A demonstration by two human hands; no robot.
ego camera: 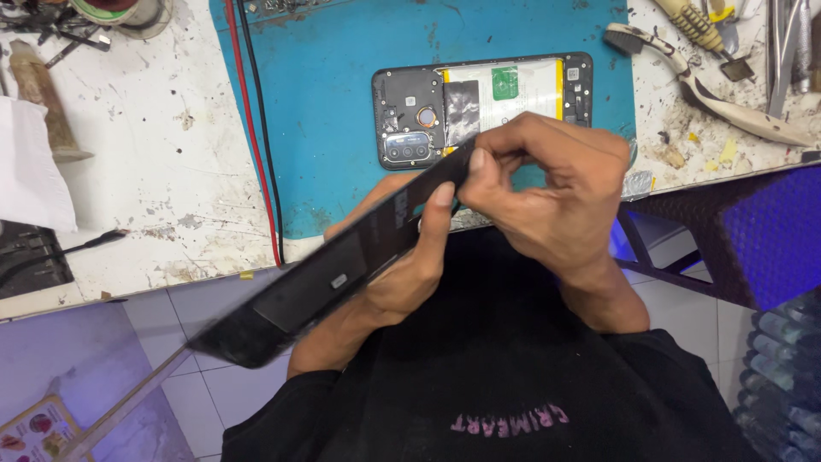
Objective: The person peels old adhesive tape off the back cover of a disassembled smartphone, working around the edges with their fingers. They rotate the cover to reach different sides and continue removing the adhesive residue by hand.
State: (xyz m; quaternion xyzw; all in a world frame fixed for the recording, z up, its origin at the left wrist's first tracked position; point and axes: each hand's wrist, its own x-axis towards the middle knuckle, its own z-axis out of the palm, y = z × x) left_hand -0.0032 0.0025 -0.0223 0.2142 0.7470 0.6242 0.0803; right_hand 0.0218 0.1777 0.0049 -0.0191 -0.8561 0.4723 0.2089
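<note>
On the left part of the dirty white worktop (162, 171) lies a white cloth (30, 167), near the left edge. A red wire (253, 128) and a black wire (262, 103) run side by side down to the front edge, along the left side of the blue rubber mat (333, 85).

In front of the worktop, the left hand (402, 274) is closed around a long, flat black phone back cover (325, 274) — its thumb presses on the top face. The cover is tilted, low on the left and high on the right. The right hand (556, 192) pinches the cover's upper end with its fingertips.

Behind the hands, an opened black phone (479, 103) with its insides showing lies on the mat. Further right, near the right edge — a worn brush with a pale handle (727, 107).
</note>
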